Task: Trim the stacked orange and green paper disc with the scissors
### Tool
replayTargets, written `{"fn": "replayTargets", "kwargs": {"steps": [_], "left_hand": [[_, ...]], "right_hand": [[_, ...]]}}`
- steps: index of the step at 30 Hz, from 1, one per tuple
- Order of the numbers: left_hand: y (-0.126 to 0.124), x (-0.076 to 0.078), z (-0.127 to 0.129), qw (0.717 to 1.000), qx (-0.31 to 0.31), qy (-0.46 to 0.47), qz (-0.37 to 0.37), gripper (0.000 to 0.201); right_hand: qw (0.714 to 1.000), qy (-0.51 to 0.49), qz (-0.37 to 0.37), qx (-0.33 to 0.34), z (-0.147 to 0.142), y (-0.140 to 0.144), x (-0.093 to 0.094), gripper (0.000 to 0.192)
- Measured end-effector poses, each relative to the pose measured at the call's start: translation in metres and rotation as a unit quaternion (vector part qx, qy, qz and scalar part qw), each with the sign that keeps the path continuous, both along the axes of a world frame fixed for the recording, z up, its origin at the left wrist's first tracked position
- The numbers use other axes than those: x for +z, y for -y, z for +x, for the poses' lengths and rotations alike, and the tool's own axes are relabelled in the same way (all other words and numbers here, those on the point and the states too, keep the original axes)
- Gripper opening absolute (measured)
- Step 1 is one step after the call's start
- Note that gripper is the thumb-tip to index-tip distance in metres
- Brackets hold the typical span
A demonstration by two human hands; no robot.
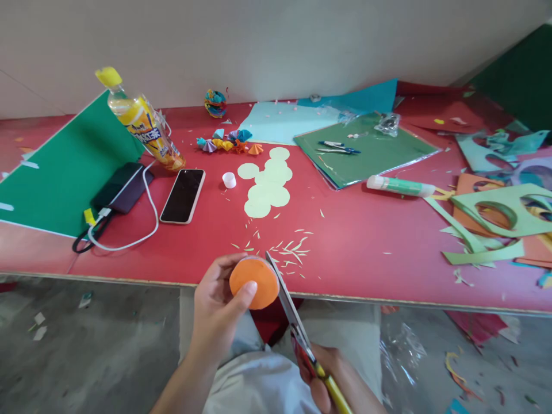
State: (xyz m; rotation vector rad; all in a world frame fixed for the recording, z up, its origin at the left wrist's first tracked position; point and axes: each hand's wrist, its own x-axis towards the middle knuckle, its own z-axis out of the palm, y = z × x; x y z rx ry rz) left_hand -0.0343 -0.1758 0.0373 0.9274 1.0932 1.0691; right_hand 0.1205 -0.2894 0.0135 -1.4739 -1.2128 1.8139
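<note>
Between the thumb and fingers of my left hand (219, 305) is an orange paper circle (254, 279), held near the table's front edge. My right hand (328, 374) grips a pair of scissors (290, 307) with yellow and red handles. Their blades point up and away, lying close along the circle's right edge; I cannot tell whether they touch it. Thin pale green paper slivers (293, 250) lie on the red table (366, 247) just beyond the blades. Farther back is a cluster of pale green paper circles (269, 184), with a small white cap (229, 180) to its left.
At left are a phone (183, 195), a power bank (123, 187) with cables, and a tilted drink bottle (142, 123). Folded paper pieces (228, 141) sit at the back. To the right lie a glue stick (401, 186), a green paper pack (366, 149) and cut paper scraps (504, 210).
</note>
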Motion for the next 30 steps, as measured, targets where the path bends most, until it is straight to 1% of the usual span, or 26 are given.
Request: {"fn": "replayTargets", "kwargs": {"steps": [2,3,7,9,11,12,14,16,18,19,21,25,28,30], "left_hand": [[-0.001,-0.001,0.001,1.000,-0.001,0.011,-0.004,0.032],[-0.001,-0.001,0.001,1.000,-0.003,0.013,-0.007,0.032],[-0.001,-0.002,0.001,1.000,-0.003,0.007,-0.018,0.032],[0.000,-0.002,0.000,1.000,0.000,0.009,-0.010,0.030],[0.000,-0.001,0.000,1.000,0.002,0.007,0.006,0.030],[0.000,-0.001,-0.001,1.000,0.003,0.004,0.012,0.031],[0.000,-0.001,-0.001,1.000,0.002,-0.004,0.017,0.032],[0.000,-0.002,-0.001,1.000,0.000,-0.010,0.020,0.032],[0.001,-0.002,-0.001,0.999,-0.005,-0.011,0.031,0.031],[0.001,-0.003,0.000,0.999,-0.010,-0.009,0.039,0.030],[0.002,-0.004,0.000,0.998,-0.026,-0.003,0.051,0.028],[0.005,-0.004,0.000,0.997,-0.039,0.001,0.061,0.029],[0.006,-0.003,0.000,0.998,-0.049,-0.002,0.041,0.039],[0.007,-0.002,0.000,0.998,-0.057,0.003,0.025,0.041]], "right_hand": [[1.000,-0.002,0.002,-0.007,0.000,0.003,0.002,0.017],[1.000,-0.002,0.016,-0.016,0.000,0.005,0.003,0.022],[0.993,0.013,0.093,-0.076,0.002,0.016,0.006,0.058],[0.992,0.022,0.100,-0.077,0.003,0.018,0.006,0.064],[0.992,0.023,0.109,-0.058,0.003,0.016,0.005,0.063],[0.993,0.024,0.107,-0.049,0.002,0.014,0.005,0.059],[0.997,0.024,0.064,-0.035,0.000,0.007,0.004,0.041],[1.000,0.012,-0.009,-0.024,-0.002,0.000,0.005,0.023],[0.999,-0.003,-0.048,-0.018,-0.005,-0.004,0.006,0.016],[0.999,-0.003,-0.044,-0.018,-0.005,-0.003,0.005,0.015],[0.999,0.013,-0.009,-0.028,-0.005,0.002,0.002,0.016],[0.994,0.035,0.080,-0.071,0.000,0.016,-0.006,0.038],[0.993,0.025,0.101,-0.058,0.002,0.016,-0.006,0.044],[0.995,0.010,0.087,-0.049,0.001,0.012,-0.004,0.043]]}}
